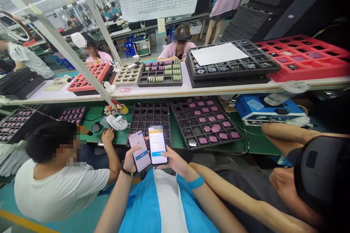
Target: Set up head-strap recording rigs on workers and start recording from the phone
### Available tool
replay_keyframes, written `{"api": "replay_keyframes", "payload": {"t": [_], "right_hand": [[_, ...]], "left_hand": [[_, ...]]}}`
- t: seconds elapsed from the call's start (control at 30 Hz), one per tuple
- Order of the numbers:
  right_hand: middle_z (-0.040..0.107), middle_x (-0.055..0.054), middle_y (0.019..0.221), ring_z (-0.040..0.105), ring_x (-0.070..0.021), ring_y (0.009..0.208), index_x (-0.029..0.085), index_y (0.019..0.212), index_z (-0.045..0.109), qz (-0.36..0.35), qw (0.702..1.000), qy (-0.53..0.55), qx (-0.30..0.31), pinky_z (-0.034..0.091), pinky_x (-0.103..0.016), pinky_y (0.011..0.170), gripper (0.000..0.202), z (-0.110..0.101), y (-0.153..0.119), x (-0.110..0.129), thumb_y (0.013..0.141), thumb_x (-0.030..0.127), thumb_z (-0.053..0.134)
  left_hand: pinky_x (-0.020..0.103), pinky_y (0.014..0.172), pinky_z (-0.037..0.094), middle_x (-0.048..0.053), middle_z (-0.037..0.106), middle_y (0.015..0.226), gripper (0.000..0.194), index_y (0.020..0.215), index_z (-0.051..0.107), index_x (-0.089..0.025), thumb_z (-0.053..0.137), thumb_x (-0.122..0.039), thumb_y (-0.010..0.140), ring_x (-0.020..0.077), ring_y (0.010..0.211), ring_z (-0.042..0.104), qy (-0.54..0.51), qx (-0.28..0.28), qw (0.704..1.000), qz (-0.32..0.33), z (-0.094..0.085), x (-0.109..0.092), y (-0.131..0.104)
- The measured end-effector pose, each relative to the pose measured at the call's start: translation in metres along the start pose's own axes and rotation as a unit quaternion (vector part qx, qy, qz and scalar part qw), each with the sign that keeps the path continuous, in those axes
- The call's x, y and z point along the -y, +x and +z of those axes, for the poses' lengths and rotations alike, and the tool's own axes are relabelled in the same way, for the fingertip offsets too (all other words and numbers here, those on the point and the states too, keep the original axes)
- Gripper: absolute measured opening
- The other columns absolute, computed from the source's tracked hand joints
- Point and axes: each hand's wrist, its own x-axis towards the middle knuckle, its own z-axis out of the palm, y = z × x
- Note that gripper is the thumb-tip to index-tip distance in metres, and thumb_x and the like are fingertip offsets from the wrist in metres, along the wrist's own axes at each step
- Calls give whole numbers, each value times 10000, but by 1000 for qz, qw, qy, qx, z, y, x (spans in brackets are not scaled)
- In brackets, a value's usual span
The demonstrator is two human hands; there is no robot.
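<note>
My left hand (130,158), with a dark beaded bracelet at its wrist, is wrapped round a phone (140,153) that shows a pale screen with a blue button. A second phone (157,146), its screen white with an orange strip on top and a blue button, is gripped in my right hand (172,160). A blue band circles my right wrist. Both phones are held upright side by side, tilted slightly apart, in front of a black tray (150,113) of dark square pieces. The undersides of the phones and some fingers are hidden.
Beyond my right hand lies a black tray (195,131) with purple pieces. A small white fan (116,122) stands at the left. One person (62,185) sits close on my left, another (290,189) on my right. A shelf (153,91) bearing trays spans the bench.
</note>
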Motion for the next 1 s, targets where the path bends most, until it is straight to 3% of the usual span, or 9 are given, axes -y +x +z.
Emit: {"api": "replay_keyframes", "payload": {"t": [0.1, 0.27, 0.6, 1.0], "right_hand": [[624, -125, 1321, 672, -255, 1070, 226, 1434, 383, -8, 1000, 25, 14, 637, -325, 666, 587, -1, 0, -2, 897, 290, 610], [631, -131, 1302, 681, -241, 1040, 214, 1422, 402, -10, 998, 57, 5, 645, -316, 667, 563, -1, 1, -5, 900, 281, 605], [642, -130, 1281, 686, -237, 1021, 210, 1391, 440, -26, 999, 5, -21, 642, -278, 633, 573, -2, 7, -14, 878, 317, 672], [665, -121, 1235, 668, -249, 1046, 214, 1381, 460, -16, 999, 36, -20, 641, -306, 638, 553, 0, 6, -9, 856, 259, 627]], "left_hand": [[315, 809, 514, 107, 668, 1210, 613, 1404, 517, -185, 624, -253, 804, 173, 841, 648, 2, -1, 1000, 1, 0, 0, 0], [317, 858, 513, 111, 628, 1297, 586, 1390, 532, -180, 617, -242, 814, 205, 992, 641, 9, 8, 1000, 10, -2, 1, 0], [325, 862, 516, 116, 670, 1207, 601, 1407, 515, -170, 612, -257, 820, 201, 941, 655, 12, 9, 1000, 4, 0, 1, 0], [326, 813, 528, 131, 662, 1212, 613, 1439, 472, -177, 577, -252, 840, 181, 839, 659, 6, 7, 1000, -1, -8, 1, 2]]}}
